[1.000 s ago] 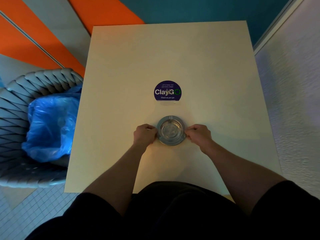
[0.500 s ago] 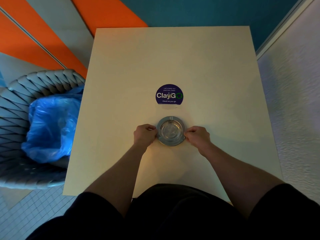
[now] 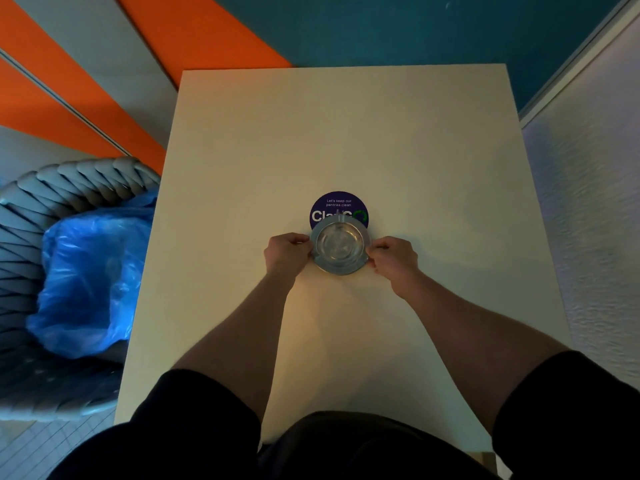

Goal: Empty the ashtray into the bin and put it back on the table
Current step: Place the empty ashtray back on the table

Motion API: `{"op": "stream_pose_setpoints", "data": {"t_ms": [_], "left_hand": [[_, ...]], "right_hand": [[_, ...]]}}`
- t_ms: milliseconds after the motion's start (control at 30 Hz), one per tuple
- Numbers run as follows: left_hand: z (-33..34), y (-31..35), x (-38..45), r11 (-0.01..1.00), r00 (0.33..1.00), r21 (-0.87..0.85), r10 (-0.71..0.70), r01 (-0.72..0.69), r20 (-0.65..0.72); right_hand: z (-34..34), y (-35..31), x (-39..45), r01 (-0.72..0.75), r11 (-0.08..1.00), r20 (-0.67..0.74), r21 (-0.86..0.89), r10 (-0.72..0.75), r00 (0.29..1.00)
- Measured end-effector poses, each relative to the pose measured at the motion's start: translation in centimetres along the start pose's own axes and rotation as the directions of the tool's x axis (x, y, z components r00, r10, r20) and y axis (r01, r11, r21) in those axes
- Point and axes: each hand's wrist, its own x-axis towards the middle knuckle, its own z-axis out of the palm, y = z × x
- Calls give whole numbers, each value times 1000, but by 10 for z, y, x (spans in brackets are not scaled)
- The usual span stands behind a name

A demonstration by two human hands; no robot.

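Note:
A round metal ashtray [image 3: 340,244] sits at the middle of the cream table [image 3: 346,140]. Its bowl looks shiny and I see no ash or butts in it. My left hand [image 3: 287,252] grips its left rim and my right hand [image 3: 393,258] grips its right rim. The ashtray's far edge covers the lower part of a round purple sticker [image 3: 338,206]. To the left of the table stands a grey woven bin [image 3: 52,258] lined with a blue plastic bag [image 3: 86,278].
A white textured wall [image 3: 588,220] runs along the table's right side. Orange, grey and teal floor shows beyond the table's far edge. The bin stands close against the table's left edge.
Both hands have moved the ashtray away from me, from just below the sticker to partly over it. My head has tilted a little, shifting the view.

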Motion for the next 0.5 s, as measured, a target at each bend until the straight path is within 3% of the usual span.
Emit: {"op": "stream_pose_setpoints", "data": {"t_ms": [500], "left_hand": [[14,38,43,1000,999,-3,7,-7,-31]], "right_hand": [[2,-39,41,9,999,-24,41,-8,1000]]}}
